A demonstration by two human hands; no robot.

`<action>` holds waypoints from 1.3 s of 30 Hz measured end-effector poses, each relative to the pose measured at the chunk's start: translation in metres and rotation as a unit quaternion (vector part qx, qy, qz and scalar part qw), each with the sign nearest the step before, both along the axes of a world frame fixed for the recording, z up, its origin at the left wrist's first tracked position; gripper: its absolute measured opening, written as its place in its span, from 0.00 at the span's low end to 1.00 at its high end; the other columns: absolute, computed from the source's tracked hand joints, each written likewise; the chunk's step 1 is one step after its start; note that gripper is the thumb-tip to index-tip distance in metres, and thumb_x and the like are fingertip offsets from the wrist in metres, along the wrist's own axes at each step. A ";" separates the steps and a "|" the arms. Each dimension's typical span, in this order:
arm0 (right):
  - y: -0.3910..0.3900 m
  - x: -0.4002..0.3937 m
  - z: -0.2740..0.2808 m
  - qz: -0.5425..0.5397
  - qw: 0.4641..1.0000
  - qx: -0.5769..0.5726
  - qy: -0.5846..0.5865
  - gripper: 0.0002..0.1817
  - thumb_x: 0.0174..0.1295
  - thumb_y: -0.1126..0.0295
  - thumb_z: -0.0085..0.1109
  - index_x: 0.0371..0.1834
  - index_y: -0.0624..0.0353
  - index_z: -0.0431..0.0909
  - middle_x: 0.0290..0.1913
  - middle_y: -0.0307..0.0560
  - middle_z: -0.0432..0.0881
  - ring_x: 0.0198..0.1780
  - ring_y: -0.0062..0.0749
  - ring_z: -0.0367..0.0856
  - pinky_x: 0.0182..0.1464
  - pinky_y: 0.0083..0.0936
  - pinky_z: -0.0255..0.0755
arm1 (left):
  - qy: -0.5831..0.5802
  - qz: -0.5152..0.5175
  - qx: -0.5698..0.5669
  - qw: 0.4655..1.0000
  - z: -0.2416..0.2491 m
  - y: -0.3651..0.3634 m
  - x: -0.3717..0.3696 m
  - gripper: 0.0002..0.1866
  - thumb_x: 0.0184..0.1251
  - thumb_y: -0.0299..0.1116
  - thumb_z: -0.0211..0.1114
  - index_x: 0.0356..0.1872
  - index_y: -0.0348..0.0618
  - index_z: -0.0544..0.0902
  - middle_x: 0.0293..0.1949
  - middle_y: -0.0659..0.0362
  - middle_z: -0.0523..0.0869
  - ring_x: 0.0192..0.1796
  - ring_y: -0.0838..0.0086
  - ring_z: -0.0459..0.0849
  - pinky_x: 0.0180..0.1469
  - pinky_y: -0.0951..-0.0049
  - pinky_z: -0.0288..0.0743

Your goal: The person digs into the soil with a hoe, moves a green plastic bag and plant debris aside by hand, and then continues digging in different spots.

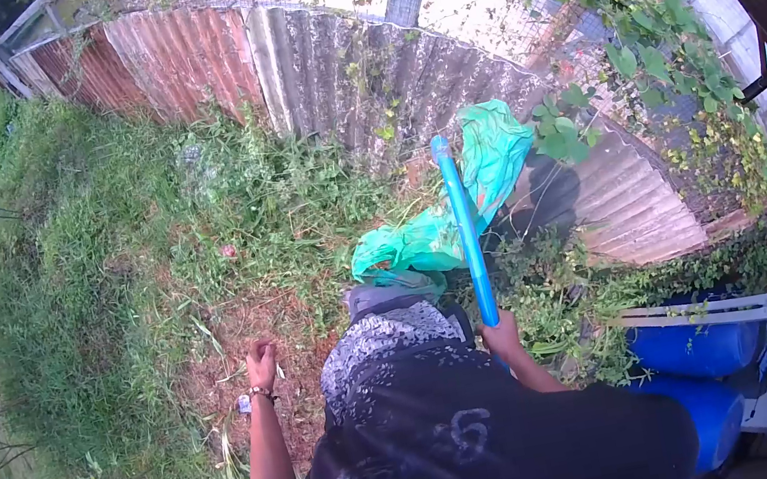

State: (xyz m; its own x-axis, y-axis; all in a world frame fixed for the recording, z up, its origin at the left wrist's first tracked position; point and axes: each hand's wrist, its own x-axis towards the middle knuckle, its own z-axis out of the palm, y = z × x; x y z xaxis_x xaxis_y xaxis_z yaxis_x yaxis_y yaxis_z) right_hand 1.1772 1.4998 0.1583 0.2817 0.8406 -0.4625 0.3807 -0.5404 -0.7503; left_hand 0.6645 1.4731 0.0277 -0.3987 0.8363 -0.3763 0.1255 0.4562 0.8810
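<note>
My right hand (pixel 501 334) is wrapped round the lower part of a bright blue pole (pixel 465 226). The pole points forward and away from me, and its far tip reaches near the corrugated fence. Beside and behind it lies a crumpled green plastic sheet or bag (pixel 491 155), whose nearer part (pixel 405 244) spreads left in front of my legs. On the left, my left hand (pixel 262 363) hangs over bare brownish ground with its fingers curled in. Nothing shows in it, and a bracelet or watch sits at the wrist.
Rusty corrugated metal sheets (pixel 181 60) form a fence ahead, with wire mesh above. Tall grass and weeds (pixel 83 259) cover the left. Vines (pixel 650 43) climb at right. Blue barrels (pixel 691 348) lie at lower right beneath a pale rail (pixel 750 308).
</note>
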 end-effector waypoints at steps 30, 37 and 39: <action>0.085 -0.064 0.137 0.166 0.933 0.018 0.319 0.06 0.48 0.78 0.56 0.30 0.65 0.72 0.18 0.44 0.74 0.16 0.27 0.74 0.21 0.25 0.70 | 0.052 -0.009 0.065 0.996 0.077 -0.023 0.077 0.17 0.64 0.34 0.62 0.51 0.37 0.77 0.40 0.53 0.87 0.43 0.69 0.86 0.46 0.69 0.79; 0.086 -0.079 0.152 0.191 0.885 -0.050 0.422 0.10 0.47 0.81 0.54 0.35 0.65 0.70 0.20 0.45 0.72 0.15 0.28 0.71 0.19 0.26 0.68 | 0.185 -0.068 0.255 0.947 0.211 0.156 0.113 0.24 0.59 0.38 0.65 0.55 0.39 0.73 0.50 0.48 0.79 0.55 0.57 0.79 0.59 0.62 0.72; 0.077 -0.086 0.157 0.216 0.886 -0.065 0.406 0.11 0.46 0.81 0.53 0.35 0.65 0.70 0.19 0.45 0.71 0.15 0.29 0.71 0.19 0.26 0.68 | 0.223 -0.030 0.342 0.912 0.240 0.189 0.137 0.31 0.53 0.34 0.65 0.59 0.38 0.68 0.55 0.45 0.74 0.57 0.53 0.74 0.61 0.59 0.69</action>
State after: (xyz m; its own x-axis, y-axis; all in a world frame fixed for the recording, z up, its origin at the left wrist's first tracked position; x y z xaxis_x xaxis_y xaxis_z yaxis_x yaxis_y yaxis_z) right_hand 1.0914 1.5765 0.3158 -0.5229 0.7136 -0.4663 -0.0638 -0.5782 -0.8134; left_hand 0.8017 1.6626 0.2678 -0.3306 0.8401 0.4300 0.5485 -0.1998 0.8120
